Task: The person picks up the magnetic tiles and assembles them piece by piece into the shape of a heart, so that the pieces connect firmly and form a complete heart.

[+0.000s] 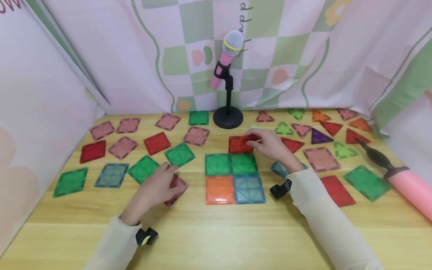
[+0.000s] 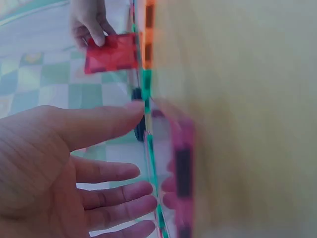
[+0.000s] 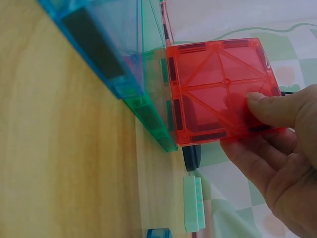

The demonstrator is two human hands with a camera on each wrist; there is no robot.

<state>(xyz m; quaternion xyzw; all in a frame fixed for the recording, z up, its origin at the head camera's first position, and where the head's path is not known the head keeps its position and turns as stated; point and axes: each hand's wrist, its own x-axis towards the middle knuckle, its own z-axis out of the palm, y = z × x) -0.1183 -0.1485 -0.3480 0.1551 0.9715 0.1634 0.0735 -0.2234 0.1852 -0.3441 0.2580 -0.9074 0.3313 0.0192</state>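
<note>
My right hand (image 1: 270, 145) pinches a red square magnetic tile (image 1: 239, 145) between thumb and fingers. The tile is tilted up, its lower edge right at the back edge of a flat block of four tiles. That block has two green tiles (image 1: 217, 165) behind, with an orange tile (image 1: 220, 190) at front left and a blue tile (image 1: 249, 188) at front right. Over a pink square tile (image 1: 182, 184) is my left hand (image 1: 156, 185). In the left wrist view its fingers (image 2: 119, 198) are extended, thumb apart, with the pink tile (image 2: 183, 168) beyond them.
Loose square tiles, such as a green one (image 1: 71, 182), lie across the left. Triangular tiles, including a purple one (image 1: 320, 136), spread over the back right. A pink toy microphone on a black stand (image 1: 228, 117) stands behind. A pink tool with a black tip (image 1: 410, 187) intrudes at right.
</note>
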